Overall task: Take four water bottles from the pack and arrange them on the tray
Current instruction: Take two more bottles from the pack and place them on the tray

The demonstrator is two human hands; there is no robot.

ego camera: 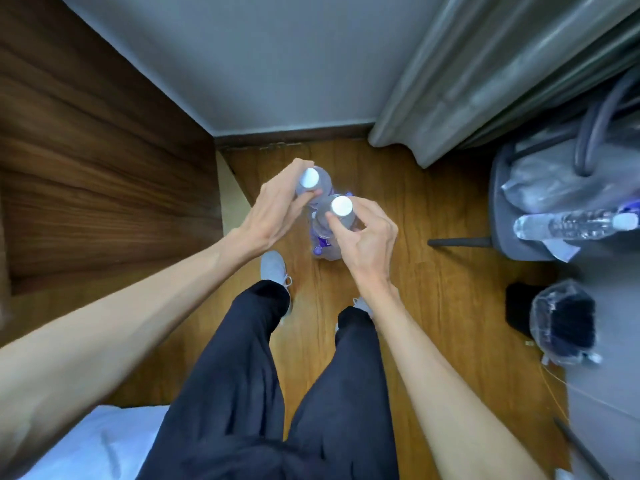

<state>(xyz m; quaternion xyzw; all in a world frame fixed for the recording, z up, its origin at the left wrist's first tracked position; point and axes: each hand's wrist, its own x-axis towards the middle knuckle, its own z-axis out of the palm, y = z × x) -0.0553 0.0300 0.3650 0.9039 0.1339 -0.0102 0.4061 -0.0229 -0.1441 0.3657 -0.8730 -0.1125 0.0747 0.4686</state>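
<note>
I look straight down at two clear water bottles with white caps, held upright above the wooden floor. My left hand grips the far bottle around its neck. My right hand grips the near bottle just under its cap. Beneath them sits the plastic-wrapped pack with purple labels, mostly hidden by the bottles and my hands. No tray is in view.
A dark wooden cabinet fills the left. A grey chair at the right holds plastic bags and a lying water bottle. A bin lined with plastic stands below it. Curtain at top right; my legs and shoes are below.
</note>
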